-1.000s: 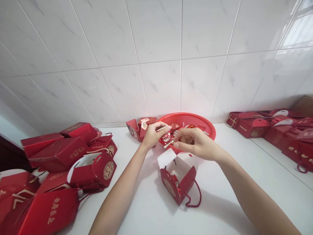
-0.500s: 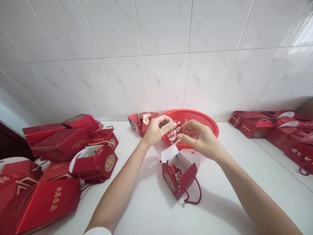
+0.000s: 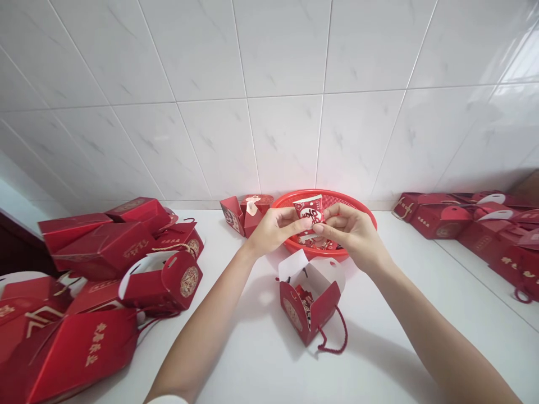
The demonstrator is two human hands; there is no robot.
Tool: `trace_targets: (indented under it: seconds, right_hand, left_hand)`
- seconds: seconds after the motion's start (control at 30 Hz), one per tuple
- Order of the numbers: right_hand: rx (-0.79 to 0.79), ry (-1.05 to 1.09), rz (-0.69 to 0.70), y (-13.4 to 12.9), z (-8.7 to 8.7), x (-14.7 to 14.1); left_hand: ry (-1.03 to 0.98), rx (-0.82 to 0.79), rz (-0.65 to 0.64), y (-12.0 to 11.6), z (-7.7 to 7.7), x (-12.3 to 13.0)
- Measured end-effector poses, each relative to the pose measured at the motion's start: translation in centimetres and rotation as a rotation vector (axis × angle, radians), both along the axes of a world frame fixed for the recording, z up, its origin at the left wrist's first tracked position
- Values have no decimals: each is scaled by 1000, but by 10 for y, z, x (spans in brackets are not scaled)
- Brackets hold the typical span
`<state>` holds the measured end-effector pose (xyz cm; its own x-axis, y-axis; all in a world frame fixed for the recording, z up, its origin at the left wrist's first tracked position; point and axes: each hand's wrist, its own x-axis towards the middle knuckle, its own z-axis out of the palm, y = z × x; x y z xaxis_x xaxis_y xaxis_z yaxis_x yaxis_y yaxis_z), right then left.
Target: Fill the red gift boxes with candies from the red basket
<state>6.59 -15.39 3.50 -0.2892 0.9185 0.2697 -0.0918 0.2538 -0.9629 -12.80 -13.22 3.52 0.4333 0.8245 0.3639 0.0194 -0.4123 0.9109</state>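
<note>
A small red and white packet [image 3: 309, 211] is held upright between both hands, above the front part of a red plastic basket [image 3: 365, 215]. My left hand [image 3: 273, 229] pinches its left side and my right hand [image 3: 351, 233] its right side. More red packets [image 3: 315, 242] lie in the basket under the hands. Just in front of the basket stands an open red box [image 3: 309, 306] with white inner flaps, small red packets inside and a red cord handle hanging to its right.
Many red boxes [image 3: 105, 247] are piled at the left. Another group of red boxes [image 3: 446, 221] stands along the right. Behind my left hand, an opened red box [image 3: 233, 215] is near the tiled wall [image 3: 286, 134].
The packet has turned from a slant to upright, with its printed front facing me. My right hand has closed onto its right side. The open box has not moved.
</note>
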Motion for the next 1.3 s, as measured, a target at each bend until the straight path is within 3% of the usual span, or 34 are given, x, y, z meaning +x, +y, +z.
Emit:
trace_targets:
  seconds: [0.13, 0.27, 0.43, 0.53, 0.7, 0.93, 1.03, 1.2, 1.3]
  right_hand:
    - [-18, 18, 45, 1, -1, 1]
    - [52, -93, 117, 2, 4, 4]
    - [139, -160, 66, 1, 9, 9]
    - [147, -79, -7, 1, 9, 10]
    - [166, 44, -108, 2, 9, 11]
    - [-87, 129, 60, 8, 6, 16]
    - [-128, 132, 101, 9, 5, 16]
    - [-10, 31, 83, 6, 8, 19]
    - [75, -60, 33, 4, 13, 24]
  left_hand:
    - [5, -35, -16, -3, 0, 1]
    - [34, -9, -10, -5, 4, -2]
    - [198, -11, -5, -9, 6, -4]
    - [168, 7, 44, -10, 5, -1]
    - [141, -22, -25, -10, 0, 2]
    - [188, 80, -68, -15, 7, -2]
    - [246, 92, -65, -17, 11, -6]
    - [324, 94, -121, -15, 14, -14]
    - [540, 34, -217, -16, 18, -23]
